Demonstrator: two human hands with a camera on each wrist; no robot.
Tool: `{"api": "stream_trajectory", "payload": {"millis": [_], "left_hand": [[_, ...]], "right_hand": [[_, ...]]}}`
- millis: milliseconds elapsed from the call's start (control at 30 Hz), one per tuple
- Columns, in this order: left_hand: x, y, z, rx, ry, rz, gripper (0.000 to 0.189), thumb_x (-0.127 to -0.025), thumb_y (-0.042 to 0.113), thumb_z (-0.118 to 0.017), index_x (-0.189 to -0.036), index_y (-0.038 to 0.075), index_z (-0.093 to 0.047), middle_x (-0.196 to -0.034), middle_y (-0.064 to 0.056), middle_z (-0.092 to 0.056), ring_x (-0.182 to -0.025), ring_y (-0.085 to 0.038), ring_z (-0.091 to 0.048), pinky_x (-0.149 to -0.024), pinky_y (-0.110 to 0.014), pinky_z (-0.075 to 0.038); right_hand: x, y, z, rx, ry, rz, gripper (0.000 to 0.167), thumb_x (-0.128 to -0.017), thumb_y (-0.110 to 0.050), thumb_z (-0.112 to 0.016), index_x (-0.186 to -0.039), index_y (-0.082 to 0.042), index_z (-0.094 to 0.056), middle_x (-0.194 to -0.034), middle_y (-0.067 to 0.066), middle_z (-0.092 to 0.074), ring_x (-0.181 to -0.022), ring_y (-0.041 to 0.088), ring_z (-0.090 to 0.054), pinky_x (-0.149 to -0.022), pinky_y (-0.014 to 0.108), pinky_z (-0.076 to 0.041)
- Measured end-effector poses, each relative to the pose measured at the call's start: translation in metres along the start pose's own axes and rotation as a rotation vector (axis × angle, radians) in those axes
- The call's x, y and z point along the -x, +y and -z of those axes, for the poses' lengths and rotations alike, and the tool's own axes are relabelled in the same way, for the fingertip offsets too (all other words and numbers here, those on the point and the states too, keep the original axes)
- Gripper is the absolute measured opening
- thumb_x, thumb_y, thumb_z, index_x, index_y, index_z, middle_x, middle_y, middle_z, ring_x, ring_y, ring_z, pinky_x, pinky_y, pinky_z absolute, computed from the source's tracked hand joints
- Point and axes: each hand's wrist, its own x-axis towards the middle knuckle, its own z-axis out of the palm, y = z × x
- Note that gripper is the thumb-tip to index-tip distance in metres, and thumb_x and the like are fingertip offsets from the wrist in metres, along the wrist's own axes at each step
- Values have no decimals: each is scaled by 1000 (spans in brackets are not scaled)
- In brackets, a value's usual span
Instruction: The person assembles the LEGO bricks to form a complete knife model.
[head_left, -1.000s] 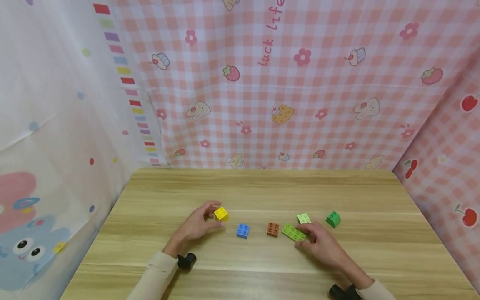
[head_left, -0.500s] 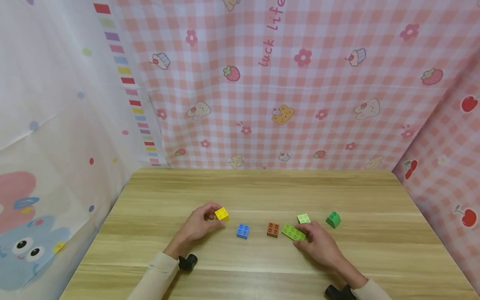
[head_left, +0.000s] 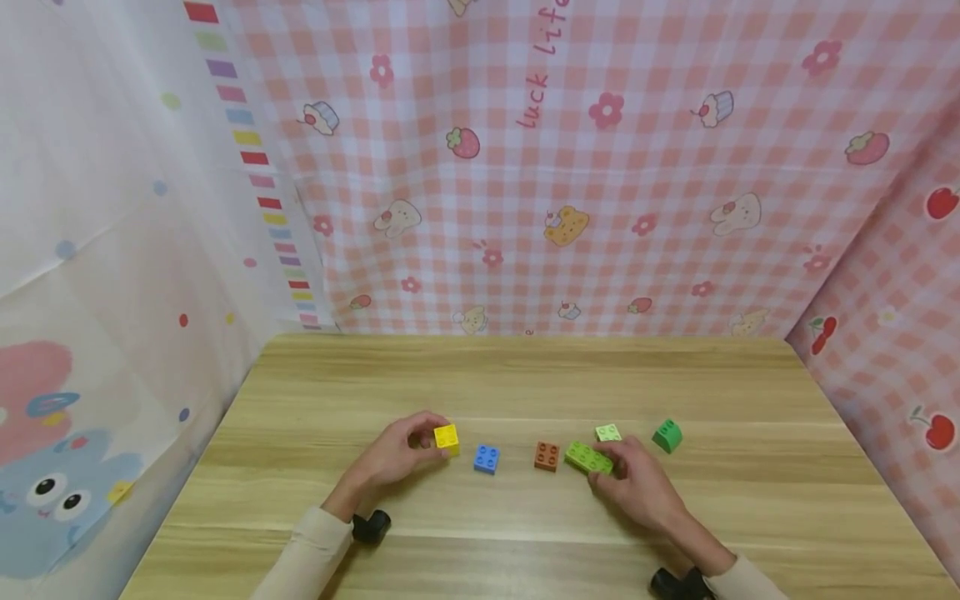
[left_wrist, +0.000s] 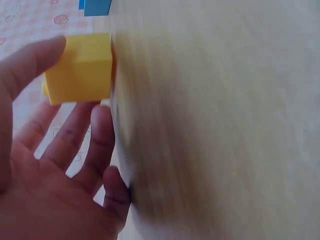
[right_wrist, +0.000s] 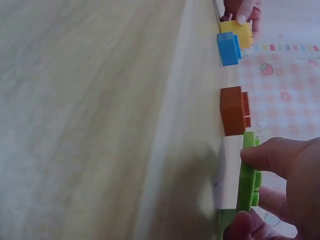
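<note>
Wooden table (head_left: 525, 375) | left hand (head_left: 390, 458) pinches yellow brick (head_left: 447, 437) | right hand (head_left: 637, 487) holds long green brick (head_left: 587, 457)

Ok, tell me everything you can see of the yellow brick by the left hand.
The yellow brick is a small square toy block of glossy plastic with four round studs on top. It sits upright on the wooden table, at the left end of the row, just left of a blue brick. The left hand pinches it, thumb on one side and fingers on the other. The left wrist view shows its plain side face.
</note>
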Motion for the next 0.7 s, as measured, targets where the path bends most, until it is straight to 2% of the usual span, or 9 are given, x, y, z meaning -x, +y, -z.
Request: {"api": "stream_trajectory", "payload": {"millis": [167,333,500,700], "left_hand": [[4,3,1,16,-92,6,33,-87,22,-78,-118,23,-65,-99,1,-60,-86,-20,-50,-73,-28,-41],[6,5,0,27,-144,-8,35,-86,20,-78,-118,21,-65,-105,1,-62,-85,-21,-50,-73,-28,-41],[7,7,-2,24,-189,-16,32,-86,21,-79,-114,22,-64,-105,3,-65,-83,-20,-49,-71,-28,-40],[8,7,-5,32,-213,-10,32,-85,23,-80,-112,25,-63,-106,5,-67,-84,-20,-51,-73,-30,-41]], "right_hand": [[-2,-7,-1,-14,45,57,40,-82,-8,-78,-120,-4,-67,-95,6,-56,-76,14,-48,-63,23,-42],[-6,-21,-3,-47,60,126,40,-81,-7,-79,-119,-6,-68,-97,6,-57,-72,11,-49,-61,22,-43],[-12,-37,-8,-88,27,166,38,-82,-7,-78,-119,-6,-67,-102,6,-60,-72,10,-51,-61,22,-44],[-17,-58,-21,-130,-30,186,37,-83,-9,-79,-119,-8,-68,-100,3,-59,-73,13,-51,-61,22,-44]]}}
